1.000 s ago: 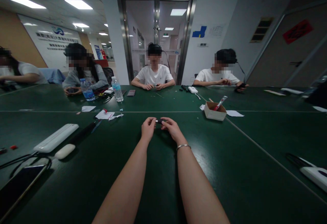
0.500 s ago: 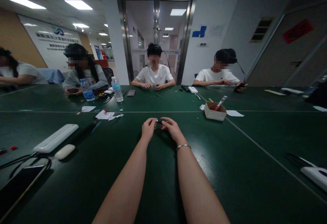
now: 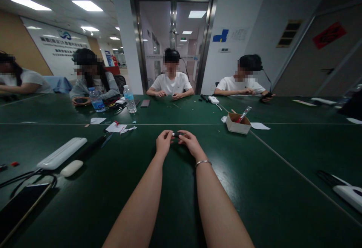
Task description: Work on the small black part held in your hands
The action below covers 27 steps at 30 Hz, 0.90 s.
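Note:
Between my two hands is a small dark cylinder [image 3: 177, 134] with a silver part at its left end; its exact kind is too small to make out. My left hand [image 3: 163, 143] is closed, pinching the silver end with thumb and fingertips. Closed around the black end are the fingers of my right hand [image 3: 191, 142], which hide part of it. The cylinder is held level, low over the green table [image 3: 181, 187]. A silver bangle [image 3: 203, 162] circles my right wrist.
Left lie a white power bank [image 3: 62, 153], a pale oval case [image 3: 71, 168] and a phone [image 3: 24, 206] with a black cable. Ahead are paper scraps [image 3: 115, 127], water bottles [image 3: 129, 99] and a small box [image 3: 238, 124] holding a red-and-clear tool. Several people sit around the table.
My left hand has shifted very slightly left, and a little more of the cylinder shows between my hands. My right hand looks almost still. A hand of the person opposite has moved slightly.

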### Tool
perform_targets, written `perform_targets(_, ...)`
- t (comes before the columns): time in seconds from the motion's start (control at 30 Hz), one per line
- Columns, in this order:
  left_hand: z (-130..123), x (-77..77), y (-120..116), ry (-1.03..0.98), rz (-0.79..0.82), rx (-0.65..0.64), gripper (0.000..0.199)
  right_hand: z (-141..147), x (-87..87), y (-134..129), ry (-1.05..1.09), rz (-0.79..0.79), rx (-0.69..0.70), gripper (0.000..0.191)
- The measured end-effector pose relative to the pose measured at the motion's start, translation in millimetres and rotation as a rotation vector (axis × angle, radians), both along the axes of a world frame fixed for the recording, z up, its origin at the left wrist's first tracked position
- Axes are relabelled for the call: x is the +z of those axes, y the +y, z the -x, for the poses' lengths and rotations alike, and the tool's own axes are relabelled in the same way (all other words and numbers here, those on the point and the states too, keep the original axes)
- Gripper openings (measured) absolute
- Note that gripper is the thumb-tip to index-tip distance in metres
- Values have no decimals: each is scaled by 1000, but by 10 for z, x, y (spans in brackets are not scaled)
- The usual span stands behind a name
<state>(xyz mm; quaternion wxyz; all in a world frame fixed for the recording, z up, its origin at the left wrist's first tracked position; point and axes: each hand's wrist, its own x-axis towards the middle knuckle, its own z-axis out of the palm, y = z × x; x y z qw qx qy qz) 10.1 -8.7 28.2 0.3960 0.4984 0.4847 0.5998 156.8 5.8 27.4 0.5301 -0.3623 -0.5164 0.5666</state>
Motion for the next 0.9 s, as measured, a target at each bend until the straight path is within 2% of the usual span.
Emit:
perform_targets(0.3,-4,17,-27,48,29,70,37,-18,2,-6,-29,-17,16,38)
perform_targets(0.43,-8,17,-19,21,4,26,32,-15,4,-7,-13,-8,4,37)
perform_targets(0.67,-12,61,18,-81,87,-22,26,-9,-1,-2,13,-1,-26,38)
perform_targets(0.8,40,52,28,-43,87,-77,27,-10,-9,3,13,-1,-28,37)
perform_targets(0.9,79,19,28,69,78,-91,30,-18,-6,-4,-8,-15,-8,37)
